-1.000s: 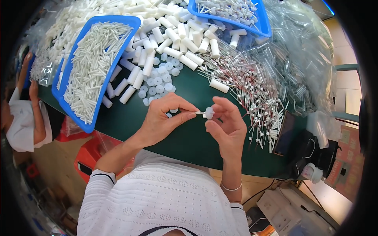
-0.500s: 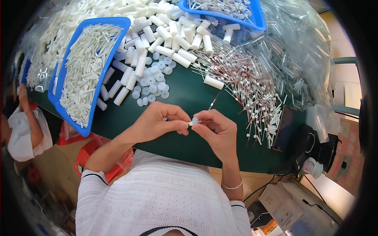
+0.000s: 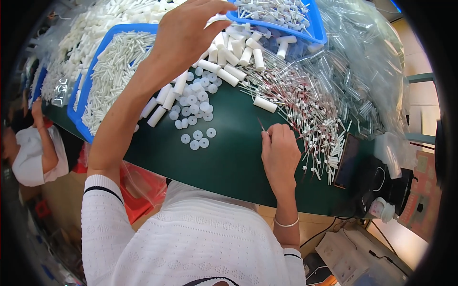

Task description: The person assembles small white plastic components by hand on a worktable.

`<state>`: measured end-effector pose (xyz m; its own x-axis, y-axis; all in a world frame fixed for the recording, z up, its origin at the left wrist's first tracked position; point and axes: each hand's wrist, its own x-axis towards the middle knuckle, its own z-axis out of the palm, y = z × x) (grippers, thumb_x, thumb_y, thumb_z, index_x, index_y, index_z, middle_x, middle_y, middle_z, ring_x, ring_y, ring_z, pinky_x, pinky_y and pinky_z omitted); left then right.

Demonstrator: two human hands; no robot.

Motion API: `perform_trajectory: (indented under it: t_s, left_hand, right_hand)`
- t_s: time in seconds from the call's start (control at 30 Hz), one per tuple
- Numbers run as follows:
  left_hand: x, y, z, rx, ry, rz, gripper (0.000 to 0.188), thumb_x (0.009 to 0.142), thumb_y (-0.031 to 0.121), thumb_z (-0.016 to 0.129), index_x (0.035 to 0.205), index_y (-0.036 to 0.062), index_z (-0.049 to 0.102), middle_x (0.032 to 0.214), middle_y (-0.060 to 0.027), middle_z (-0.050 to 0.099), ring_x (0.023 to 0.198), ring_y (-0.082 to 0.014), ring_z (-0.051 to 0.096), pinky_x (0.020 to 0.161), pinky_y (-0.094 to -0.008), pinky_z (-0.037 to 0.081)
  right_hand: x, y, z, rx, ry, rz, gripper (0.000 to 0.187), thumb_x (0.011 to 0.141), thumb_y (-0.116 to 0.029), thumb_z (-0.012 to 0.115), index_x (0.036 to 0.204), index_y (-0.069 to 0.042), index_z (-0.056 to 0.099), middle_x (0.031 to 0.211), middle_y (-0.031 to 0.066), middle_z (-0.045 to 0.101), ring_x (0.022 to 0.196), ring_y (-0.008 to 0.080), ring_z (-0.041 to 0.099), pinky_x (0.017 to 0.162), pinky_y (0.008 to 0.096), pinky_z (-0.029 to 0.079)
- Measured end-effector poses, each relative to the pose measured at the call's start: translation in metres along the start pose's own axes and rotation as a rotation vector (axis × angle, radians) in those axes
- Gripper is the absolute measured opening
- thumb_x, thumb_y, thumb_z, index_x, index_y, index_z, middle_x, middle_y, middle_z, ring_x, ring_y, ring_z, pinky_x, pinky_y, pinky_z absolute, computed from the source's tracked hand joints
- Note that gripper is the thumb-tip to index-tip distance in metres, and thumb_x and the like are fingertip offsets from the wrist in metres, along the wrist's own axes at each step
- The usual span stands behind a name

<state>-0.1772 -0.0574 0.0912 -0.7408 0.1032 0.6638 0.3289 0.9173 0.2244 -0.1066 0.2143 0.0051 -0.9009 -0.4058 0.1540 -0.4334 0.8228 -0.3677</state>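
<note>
My left hand (image 3: 191, 33) is stretched far forward, at the near left corner of a blue tray (image 3: 281, 28) full of small white pieces with discs and thin stems. Its thumb and fingers are apart, and nothing shows between them. Close to the small thin parts, my right hand (image 3: 280, 155) is closed on a thin wire-like stem (image 3: 261, 125), whose dark end sticks out past the thumb. The rest of the stem is hidden by the fingers. Between the hands lie translucent white discs (image 3: 192, 99) with centre holes, and several sit apart nearer to me.
A blue tray of short white sticks (image 3: 112, 66) stands at left. White foam-like cylinders (image 3: 229, 55) are heaped behind. At right lie thin red-and-white wired parts (image 3: 315, 119), clear plastic bags (image 3: 362, 62) and a dark phone (image 3: 347, 159). Another person's arm (image 3: 43, 138) shows far left.
My left hand has left the right one and reached forward to the far blue tray. My right hand has shifted right and lower. Several discs now lie apart from the pile.
</note>
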Motion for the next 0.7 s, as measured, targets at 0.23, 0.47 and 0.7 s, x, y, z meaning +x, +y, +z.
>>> perform_trajectory:
  t_s: [0.23,0.47,0.7]
  left_hand:
    - [-0.09,0.017,0.015,0.107,-0.391,0.054,0.021,0.073,0.01,0.076,0.093,0.008,0.068,0.084,-0.0056,0.06,0.088,-0.0235,0.056,0.079,-0.037,0.044]
    - [-0.092,0.02,0.015,-0.055,-0.393,-0.039,0.019,0.077,0.003,0.072,0.092,0.0038,0.061,0.089,-0.0064,0.059,0.087,-0.019,0.057,0.073,-0.0304,0.046]
    - [-0.114,0.069,-0.01,-1.291,-0.484,-0.974,0.026,0.088,0.002,0.064,0.114,0.0016,0.066,0.1,-0.004,0.063,0.085,-0.0093,0.063,0.073,-0.02,0.05]
  right_hand:
    - [-0.015,-0.011,-0.006,0.507,-0.032,0.173,0.012,0.095,-0.01,0.059,0.093,-0.002,0.05,0.074,0.0103,0.063,0.061,0.0236,0.063,0.057,0.0312,0.049]
    - [-0.011,-0.018,-0.003,1.097,-0.243,0.19,0.017,0.096,-0.007,0.058,0.108,0.004,0.065,0.08,0.0069,0.069,0.07,0.0117,0.066,0.064,0.0237,0.054]
    - [-0.013,-0.036,-0.02,1.104,-0.233,0.135,0.012,0.096,-0.008,0.06,0.098,0.002,0.065,0.066,0.0026,0.059,0.054,0.007,0.049,0.049,0.0225,0.04]
